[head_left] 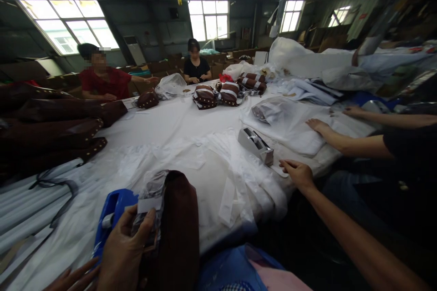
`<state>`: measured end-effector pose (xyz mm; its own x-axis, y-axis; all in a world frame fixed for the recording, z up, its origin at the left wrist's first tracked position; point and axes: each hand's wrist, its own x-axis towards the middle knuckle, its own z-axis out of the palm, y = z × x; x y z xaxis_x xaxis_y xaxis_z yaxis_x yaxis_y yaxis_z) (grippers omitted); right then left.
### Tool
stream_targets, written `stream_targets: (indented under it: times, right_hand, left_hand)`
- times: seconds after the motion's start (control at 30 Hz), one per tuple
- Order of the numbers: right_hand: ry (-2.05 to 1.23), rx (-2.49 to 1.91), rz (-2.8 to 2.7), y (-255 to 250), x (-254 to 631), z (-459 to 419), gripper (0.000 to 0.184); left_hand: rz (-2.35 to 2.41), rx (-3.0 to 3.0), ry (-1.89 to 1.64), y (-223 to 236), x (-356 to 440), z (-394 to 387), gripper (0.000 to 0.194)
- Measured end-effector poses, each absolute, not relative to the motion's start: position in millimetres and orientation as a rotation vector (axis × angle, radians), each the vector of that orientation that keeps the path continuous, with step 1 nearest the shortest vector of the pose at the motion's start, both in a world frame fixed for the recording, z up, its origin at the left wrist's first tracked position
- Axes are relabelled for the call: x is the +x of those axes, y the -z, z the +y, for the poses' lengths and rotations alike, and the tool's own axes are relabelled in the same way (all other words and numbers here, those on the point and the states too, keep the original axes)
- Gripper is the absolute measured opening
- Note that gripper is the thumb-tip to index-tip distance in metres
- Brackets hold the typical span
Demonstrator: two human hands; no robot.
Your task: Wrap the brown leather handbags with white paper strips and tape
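Two jobs at once here, both measured from the grey tape dispenser [256, 145]! Nearer the body and to its left, the left hand [124, 243] pinches a clear packet [159, 186] with a white label [149, 204], thumb in front, fingers curled behind. The packet lies against a brown bag [182, 227], also left of the dispenser and nearer the body; what props the bag's lower end I can't see.

Now the right hand [298, 175]: just beside the dispenser's near end, thumb and forefinger drawn together. Is there tape between them? I can't tell from here. If there is, I'd want a straight, steady pull in line with the dispenser, no twist, fingertips clear of any cutting edge.

Careful with that plastic film [235, 177], spread over the bench [150, 120] between dispenser and bag; a sticky strip could cling to it, so I'd carry one high. And the left grip? Firm but light, I'd say, thumb flat so the label doesn't crease and the slick packet doesn't slide on the bag.
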<state>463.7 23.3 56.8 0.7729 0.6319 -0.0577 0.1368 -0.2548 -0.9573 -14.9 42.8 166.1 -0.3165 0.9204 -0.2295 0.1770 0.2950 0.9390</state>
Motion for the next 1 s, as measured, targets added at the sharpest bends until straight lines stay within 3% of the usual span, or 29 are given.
stream_targets:
  times: [0.2, 0.47, 0.67, 0.83, 1.0]
  right_hand:
    - [-0.308, -1.447, -1.357, -118, 382, 2, 0.016]
    - [-0.954, -0.801, -1.564, -176, 223, 18, 0.009]
    - [-1.294, -0.916, -1.387, -166, 163, 43, 0.024]
    - [-1.205, -1.17, -1.478, -156, 156, 58, 0.035]
    - [-1.169, -1.131, -1.645, -154, 167, 60, 0.026]
  left_hand:
    - [1.607, 1.073, -1.114, -159, -17, 41, 0.064]
    - [1.454, 1.162, -1.25, -162, -8, 31, 0.044]
    - [1.414, 1.203, -1.274, -159, -4, 27, 0.04]
    - [1.432, 1.224, -1.254, -162, -3, 24, 0.042]
    - [1.395, 1.189, -1.238, -165, -5, 23, 0.041]
